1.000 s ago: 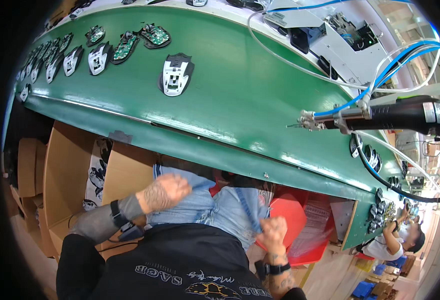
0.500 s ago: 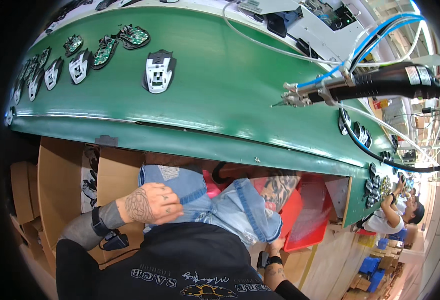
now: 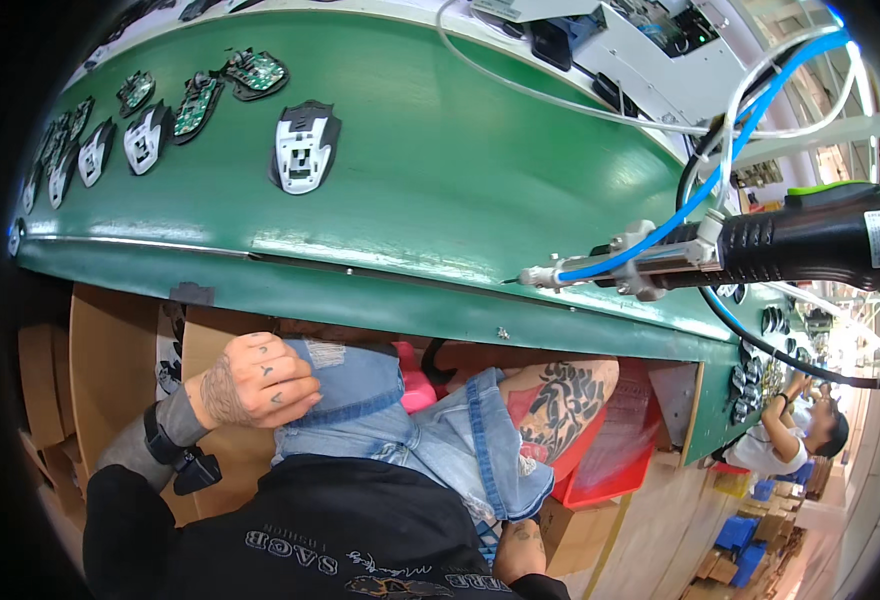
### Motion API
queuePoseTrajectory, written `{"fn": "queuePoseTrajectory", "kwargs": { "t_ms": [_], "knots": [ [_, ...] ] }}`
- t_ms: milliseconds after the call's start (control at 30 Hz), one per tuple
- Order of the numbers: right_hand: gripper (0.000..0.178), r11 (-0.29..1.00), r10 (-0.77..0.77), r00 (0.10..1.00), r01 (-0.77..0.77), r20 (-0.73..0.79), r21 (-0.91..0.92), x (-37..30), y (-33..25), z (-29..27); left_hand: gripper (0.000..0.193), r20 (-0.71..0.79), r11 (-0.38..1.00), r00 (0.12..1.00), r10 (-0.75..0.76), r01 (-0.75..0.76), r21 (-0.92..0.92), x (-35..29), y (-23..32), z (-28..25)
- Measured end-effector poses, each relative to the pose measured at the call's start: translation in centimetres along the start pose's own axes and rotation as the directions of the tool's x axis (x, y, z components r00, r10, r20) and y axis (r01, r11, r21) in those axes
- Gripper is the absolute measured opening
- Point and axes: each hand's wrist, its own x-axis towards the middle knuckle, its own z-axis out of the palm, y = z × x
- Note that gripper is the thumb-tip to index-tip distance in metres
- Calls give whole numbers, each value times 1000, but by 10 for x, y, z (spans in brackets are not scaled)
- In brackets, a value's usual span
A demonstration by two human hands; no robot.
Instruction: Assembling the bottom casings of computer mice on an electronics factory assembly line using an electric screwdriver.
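My left hand point(image 3: 265, 380) is above my left thigh, back upward, with its fingers curled in and pressed together. Whatever it may hold is hidden from view. A black band with a small black device is on that wrist. My right forearm point(image 3: 522, 548) reaches down beside the right leg of my blue denim shorts point(image 3: 360, 400); the hand itself is hidden at the shorts. On the green bench ahead lies a white and black mouse shell point(image 3: 305, 150), apart from both hands. A black electric screwdriver point(image 3: 800, 240) hangs over the bench at the right, its tip pointing left.
Several mouse shells point(image 3: 147, 138) and green circuit boards point(image 3: 197, 105) lie at the bench's far left. Small screws point(image 3: 503, 333) sit on its front edge. Cardboard boxes point(image 3: 115, 380) stand at left, a red bin point(image 3: 610, 465) right of my legs. Another person point(image 3: 775, 440) works farther right.
My left hand has moved left and up, its fingers more curled. My right hand has slipped out of sight at the shorts. The screwdriver appears lower and nearer.
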Motion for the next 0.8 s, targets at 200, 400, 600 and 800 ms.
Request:
{"fn": "queuePoseTrajectory", "kwargs": {
  "t_ms": [200,400,600,800],
  "knots": [
    [42,997,-81,994,80,-76,-23,30,-30,11,27,-108,978,994,-13,35,205,41,-19,2],
    [38,997,-56,993,49,-104,-62,35,-26,18,46,-75,942,981,-177,191,277,40,-18,15],
    [36,998,-42,995,37,-95,-56,24,-20,15,49,-32,903,981,-193,191,385,39,-13,15],
    [34,998,-48,996,43,-78,-55,17,-21,13,50,19,897,981,-194,169,409,40,-14,17]
  ]
}}
